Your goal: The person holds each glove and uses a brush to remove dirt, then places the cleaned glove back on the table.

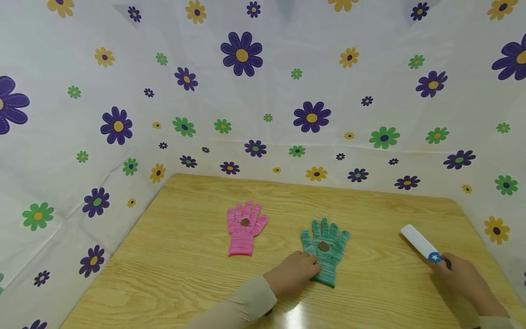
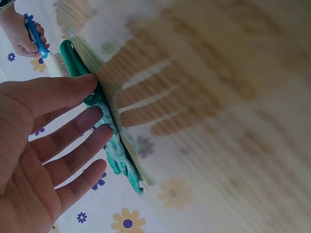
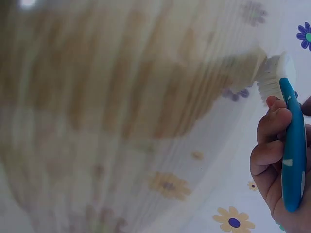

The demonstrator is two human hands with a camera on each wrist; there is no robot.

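A green knitted glove [image 1: 328,256] lies on the table, fingers pointing away, with a brown spot [image 1: 323,246] on it. My left hand [image 1: 293,272] is at the glove's left side near the cuff. In the left wrist view, the fingers of that hand [image 2: 58,141] are loosely extended, their tips right at the glove [image 2: 114,141]. My right hand [image 1: 464,276] grips a scrubbing brush [image 3: 293,150] by its blue handle. White bristles [image 3: 268,80] show in the right wrist view, held above the tabletop at the right.
A pink knitted glove [image 1: 241,242], also bearing a brown spot [image 1: 245,222], lies left of the green one. The wood-grain table [image 1: 164,274] is glossy and reflects the hands. Behind and beside it hangs a white sheet [image 1: 271,91] printed with flowers.
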